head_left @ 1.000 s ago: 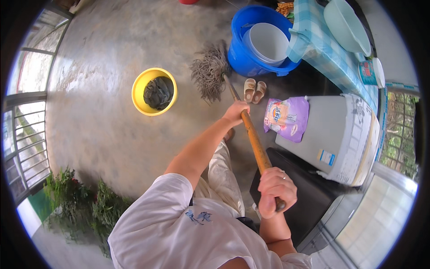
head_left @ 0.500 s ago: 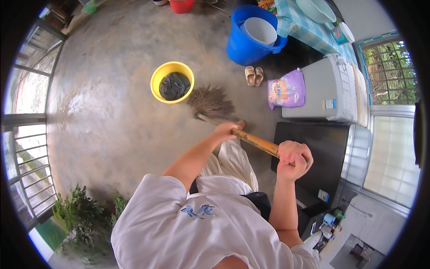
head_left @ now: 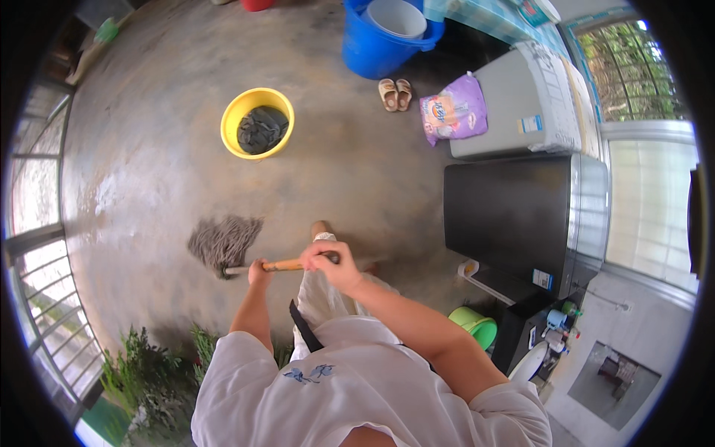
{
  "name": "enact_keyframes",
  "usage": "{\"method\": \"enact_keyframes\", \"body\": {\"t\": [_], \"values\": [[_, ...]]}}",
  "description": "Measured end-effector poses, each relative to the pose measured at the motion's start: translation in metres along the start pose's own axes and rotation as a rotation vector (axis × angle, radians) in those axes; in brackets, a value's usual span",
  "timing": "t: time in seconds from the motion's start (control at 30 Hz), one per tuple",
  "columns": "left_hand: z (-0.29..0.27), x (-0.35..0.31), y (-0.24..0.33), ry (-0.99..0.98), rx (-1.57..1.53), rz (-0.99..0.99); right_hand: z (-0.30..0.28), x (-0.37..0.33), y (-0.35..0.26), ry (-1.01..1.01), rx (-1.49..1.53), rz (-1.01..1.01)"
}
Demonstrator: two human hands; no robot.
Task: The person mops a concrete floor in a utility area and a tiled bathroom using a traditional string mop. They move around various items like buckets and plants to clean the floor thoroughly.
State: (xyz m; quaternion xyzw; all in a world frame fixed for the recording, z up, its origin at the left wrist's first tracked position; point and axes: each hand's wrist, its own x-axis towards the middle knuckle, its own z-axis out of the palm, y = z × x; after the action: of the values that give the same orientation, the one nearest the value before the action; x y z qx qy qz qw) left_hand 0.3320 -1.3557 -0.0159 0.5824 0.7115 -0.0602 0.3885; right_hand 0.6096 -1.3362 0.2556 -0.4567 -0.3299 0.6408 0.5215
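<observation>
Both my hands are closed round the wooden handle of a mop (head_left: pixel 227 242). Its grey string head lies spread on the concrete floor, to the left in front of me. My left hand (head_left: pixel 258 273) grips the handle lower down, close to the mop head. Near the top end of the handle, my right hand (head_left: pixel 328 262) is wrapped round it in front of my waist. Beyond the mop head stands a yellow bucket (head_left: pixel 231 138) with a dark grey cloth (head_left: pixel 262 130) inside.
A blue tub (head_left: pixel 372 56) holding a white bucket stands far off, beside beige slippers (head_left: pixel 394 95). At right are a purple bag (head_left: pixel 456 109), a grey box-shaped appliance (head_left: pixel 506 100), a black-topped one (head_left: pixel 506 208) and a green bucket (head_left: pixel 474 325). Leafy plants (head_left: pixel 149 372) stand lower left.
The mop head has swung from beside the yellow bucket to the near left. Both hands moved left with the handle, and the whole view has shifted a little.
</observation>
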Motion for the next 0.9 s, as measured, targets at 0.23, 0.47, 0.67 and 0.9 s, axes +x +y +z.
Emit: {"method": "enact_keyframes", "body": {"t": [0.23, 0.47, 0.67, 0.9], "values": [[0.071, -0.034, 0.021, 0.379, -0.461, 0.168, -0.028, -0.058, -0.041, -0.021, 0.086, -0.104], [0.135, -0.059, 0.093, 0.119, -0.994, 0.421, -0.067, -0.192, -0.093, 0.075, -0.206, -0.344], [0.18, -0.133, 0.243, 0.003, -0.411, 0.964, -0.085, -0.317, -0.105, 0.545, -0.27, -0.611], [0.258, -0.191, 0.364, -0.345, -0.113, 1.359, -0.113, -0.385, -0.094, 1.129, -0.134, -0.796]]}}
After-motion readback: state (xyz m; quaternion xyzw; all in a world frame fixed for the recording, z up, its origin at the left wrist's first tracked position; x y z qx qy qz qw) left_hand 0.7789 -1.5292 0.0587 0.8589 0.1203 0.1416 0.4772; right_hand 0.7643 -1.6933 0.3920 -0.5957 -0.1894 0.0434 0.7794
